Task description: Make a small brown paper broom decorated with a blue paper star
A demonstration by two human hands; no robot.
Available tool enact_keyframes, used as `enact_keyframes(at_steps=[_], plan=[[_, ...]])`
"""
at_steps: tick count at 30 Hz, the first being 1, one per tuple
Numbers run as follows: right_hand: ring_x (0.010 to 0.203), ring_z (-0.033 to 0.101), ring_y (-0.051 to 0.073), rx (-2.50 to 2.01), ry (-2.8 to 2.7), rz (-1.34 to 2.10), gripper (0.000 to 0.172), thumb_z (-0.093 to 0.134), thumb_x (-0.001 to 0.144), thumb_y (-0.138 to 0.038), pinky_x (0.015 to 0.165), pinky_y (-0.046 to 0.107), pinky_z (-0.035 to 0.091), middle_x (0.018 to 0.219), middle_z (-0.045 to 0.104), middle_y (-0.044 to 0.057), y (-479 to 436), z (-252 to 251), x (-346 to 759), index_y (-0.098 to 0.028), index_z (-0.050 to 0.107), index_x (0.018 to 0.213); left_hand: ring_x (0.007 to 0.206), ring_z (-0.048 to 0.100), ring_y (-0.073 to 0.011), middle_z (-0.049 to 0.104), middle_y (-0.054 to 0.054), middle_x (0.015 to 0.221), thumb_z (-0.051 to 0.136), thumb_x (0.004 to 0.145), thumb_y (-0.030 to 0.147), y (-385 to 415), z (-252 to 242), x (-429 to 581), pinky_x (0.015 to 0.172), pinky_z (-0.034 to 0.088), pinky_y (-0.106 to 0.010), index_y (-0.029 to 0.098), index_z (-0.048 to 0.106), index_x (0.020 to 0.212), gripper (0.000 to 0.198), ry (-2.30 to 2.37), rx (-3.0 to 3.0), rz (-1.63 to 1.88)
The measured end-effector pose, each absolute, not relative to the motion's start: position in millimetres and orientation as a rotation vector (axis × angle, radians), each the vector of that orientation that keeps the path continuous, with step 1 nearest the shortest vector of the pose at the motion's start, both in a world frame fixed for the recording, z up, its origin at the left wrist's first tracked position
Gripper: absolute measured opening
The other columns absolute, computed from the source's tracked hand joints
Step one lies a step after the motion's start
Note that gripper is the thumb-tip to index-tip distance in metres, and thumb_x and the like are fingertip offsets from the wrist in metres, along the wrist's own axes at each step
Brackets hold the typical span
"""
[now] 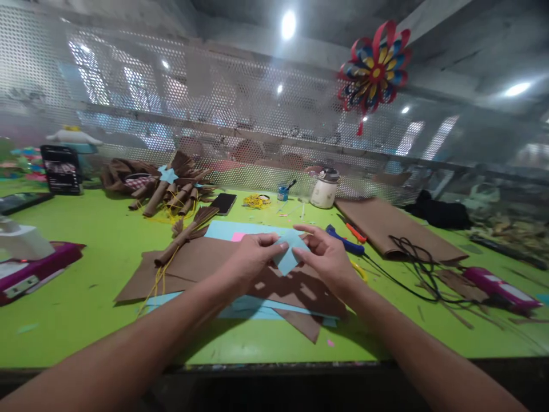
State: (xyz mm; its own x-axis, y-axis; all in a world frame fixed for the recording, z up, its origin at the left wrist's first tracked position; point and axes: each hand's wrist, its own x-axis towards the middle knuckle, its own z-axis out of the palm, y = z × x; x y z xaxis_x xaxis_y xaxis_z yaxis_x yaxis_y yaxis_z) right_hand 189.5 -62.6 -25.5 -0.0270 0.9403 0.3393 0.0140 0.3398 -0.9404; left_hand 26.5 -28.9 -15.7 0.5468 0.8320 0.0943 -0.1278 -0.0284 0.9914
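Observation:
Between both hands is a small light-blue piece of paper (286,264), its lower corner pointing down. My left hand (253,254) pinches its left side, thumb on the front. On the right side, my right hand (328,254) grips the edge between thumb and fingers. Beneath them lie brown paper sheets (201,257) with light-blue sheets (253,309) poking out below. Behind, another light-blue sheet (221,229) carries a pink slip (237,236). To the left rests a rolled brown paper stick (178,243) with a fringed end and yellow string.
Several brown paper rolls (171,197) with a blue star lie back left, beside a phone (223,203). A blue-handled glue gun (345,241), its black cord, an orange cutter (355,233) and folded brown paper (394,229) are at right. A white flask (325,190) stands behind; purple power strips (501,289) flank the table.

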Motion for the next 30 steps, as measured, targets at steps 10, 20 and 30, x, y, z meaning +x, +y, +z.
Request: enact_keyframes(at_steps=[10,20,30], plan=[[0.064,0.057,0.013,-0.955,-1.261,1.066,0.024,0.070,0.066,-0.032,0.065,0.030,0.045,0.071,0.062,0.002,-55.9,-32.9,196.6,-0.016,0.065,0.084,0.063,0.059,-0.0120,0.065,-0.006,0.081,0.066,0.068,0.029,-27.8,-17.6,28.3,0.058,0.046,-0.024,0.012,0.067,0.088,0.026,0.645,1.323,0.809],[0.063,0.053,0.013,-0.882,-1.310,1.027,0.011,0.069,0.064,-0.018,0.062,0.028,0.041,0.067,0.062,0.001,-57.5,-27.4,199.8,-0.019,0.071,0.075,0.069,0.063,-0.0173,0.066,-0.009,0.080,0.061,0.067,0.016,-27.4,-11.7,22.8,0.065,0.051,-0.031,0.009,0.064,0.088,0.022,0.561,1.254,0.838],[0.076,0.058,0.015,-0.971,-1.505,0.809,0.021,0.058,0.067,-0.012,0.075,0.031,0.043,0.080,0.068,0.003,-60.3,-25.0,195.9,-0.022,0.073,0.078,0.057,0.062,-0.0139,0.064,-0.005,0.071,0.066,0.070,0.041,-29.2,-13.4,26.1,0.055,0.050,-0.026,0.012,0.058,0.082,0.031,0.631,1.352,0.728]])
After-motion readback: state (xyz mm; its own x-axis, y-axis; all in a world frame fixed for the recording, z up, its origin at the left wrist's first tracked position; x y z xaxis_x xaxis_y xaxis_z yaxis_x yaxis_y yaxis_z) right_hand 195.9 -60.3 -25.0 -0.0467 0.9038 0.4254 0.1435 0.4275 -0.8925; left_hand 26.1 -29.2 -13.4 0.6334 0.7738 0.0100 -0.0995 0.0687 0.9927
